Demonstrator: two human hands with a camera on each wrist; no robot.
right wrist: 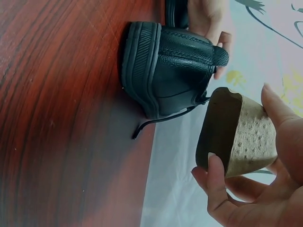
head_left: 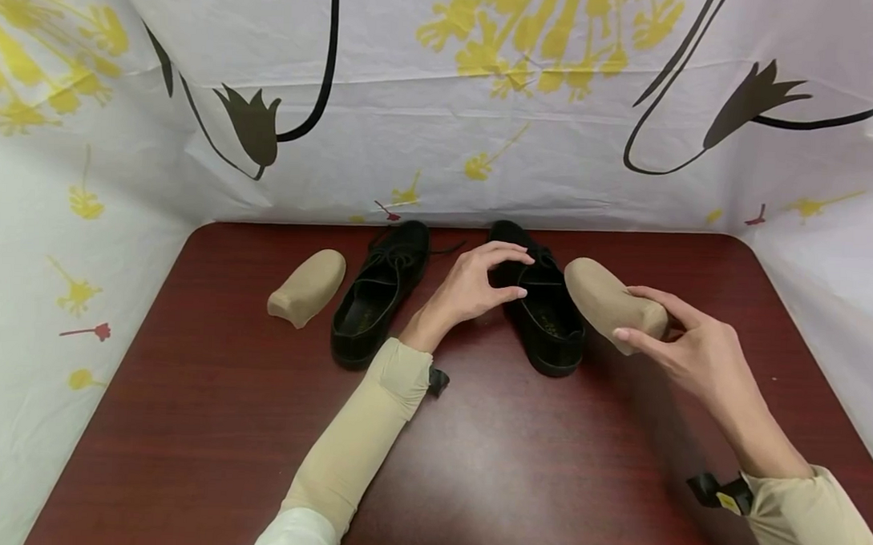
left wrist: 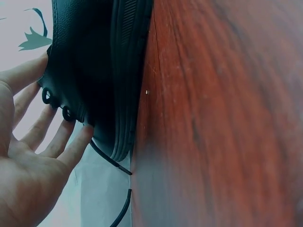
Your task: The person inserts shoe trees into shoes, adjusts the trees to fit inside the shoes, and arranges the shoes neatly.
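My right hand (head_left: 711, 354) pinches a tan moulded-pulp shoe insert (head_left: 601, 302) between thumb and fingers, its rounded toe turned toward the right black shoe (head_left: 558, 349). In the right wrist view the insert (right wrist: 253, 139) shows a hollow underside and a dimpled surface. My left hand (head_left: 468, 283) reaches over the inner side of that shoe, thumb and fingers apart. Its fingertips come right up to the laces of the shoe (left wrist: 90, 71) in the left wrist view. The left black shoe (head_left: 355, 342) stands beside my left forearm, its toe pointing away.
A second tan shoe insert (head_left: 309, 288) lies left of the left shoe. Everything stands on a dark red-brown wooden table (head_left: 208, 393). A white patterned cloth (head_left: 441, 144) hangs behind the table's far edge and along both sides. A loose lace (head_left: 449, 248) extends between the shoes.
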